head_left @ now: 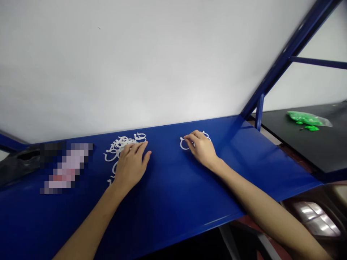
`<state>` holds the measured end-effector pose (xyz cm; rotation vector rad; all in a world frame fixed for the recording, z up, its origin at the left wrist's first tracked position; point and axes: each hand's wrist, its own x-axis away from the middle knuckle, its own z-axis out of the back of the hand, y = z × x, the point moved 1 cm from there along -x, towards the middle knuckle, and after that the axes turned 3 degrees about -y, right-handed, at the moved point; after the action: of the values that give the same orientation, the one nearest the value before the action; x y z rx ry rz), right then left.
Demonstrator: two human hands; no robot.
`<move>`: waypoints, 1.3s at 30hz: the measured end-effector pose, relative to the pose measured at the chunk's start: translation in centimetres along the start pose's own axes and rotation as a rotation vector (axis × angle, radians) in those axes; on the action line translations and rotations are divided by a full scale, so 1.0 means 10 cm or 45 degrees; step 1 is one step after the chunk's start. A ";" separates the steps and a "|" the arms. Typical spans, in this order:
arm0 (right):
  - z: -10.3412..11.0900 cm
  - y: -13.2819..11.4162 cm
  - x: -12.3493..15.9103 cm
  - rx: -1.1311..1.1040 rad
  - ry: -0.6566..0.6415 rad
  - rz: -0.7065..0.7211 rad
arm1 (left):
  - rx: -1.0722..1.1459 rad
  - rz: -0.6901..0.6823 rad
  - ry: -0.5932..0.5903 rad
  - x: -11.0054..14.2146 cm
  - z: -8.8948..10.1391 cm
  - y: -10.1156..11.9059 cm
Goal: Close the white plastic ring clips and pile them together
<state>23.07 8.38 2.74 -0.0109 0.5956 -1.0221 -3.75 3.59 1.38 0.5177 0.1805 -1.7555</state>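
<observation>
A pile of white plastic shower curtain rings (119, 143) lies on the blue table (168, 187), left of its middle. My left hand (132, 164) rests over the near right side of this pile, fingers stretched and thumb apart, covering part of it. Farther right, my right hand (202, 148) has its thumb and fingertips closed at the edge of a single white curtain ring (182, 146), which is down at the table surface. Another white ring (207, 135) shows partly behind that hand.
On the left lie a blurred-out pinkish item (67, 166) and a black plastic bag (21, 164). A white wall (162, 65) rises behind the table, with a blue metal post (282, 57) at right. A black table (306, 148) holds a bag of green pieces (306, 118).
</observation>
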 end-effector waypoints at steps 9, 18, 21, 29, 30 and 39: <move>0.04 0.13 -0.04 0.113 0.094 -0.036 | -0.267 0.048 -0.095 -0.02 -0.08 -0.20; -0.11 -0.22 0.09 -0.160 -0.121 0.213 | -0.091 -0.037 -0.160 0.01 -0.08 -0.06; -0.12 -0.25 0.11 -0.207 -0.181 0.235 | 0.035 -0.166 -0.182 0.04 -0.07 0.05; -0.12 -0.34 0.15 -0.464 -0.310 0.180 | 0.322 -0.580 -0.085 0.13 0.02 0.37; -0.12 -0.35 0.15 -0.510 -0.325 0.153 | 0.334 -0.607 -0.050 0.14 0.04 0.40; -0.10 -0.41 0.17 -0.928 -0.236 0.012 | 0.457 -0.532 0.041 0.17 0.11 0.49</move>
<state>19.93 5.11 2.24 -0.7354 0.7670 -0.7381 0.35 0.38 2.39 0.8117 -0.0087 -2.2049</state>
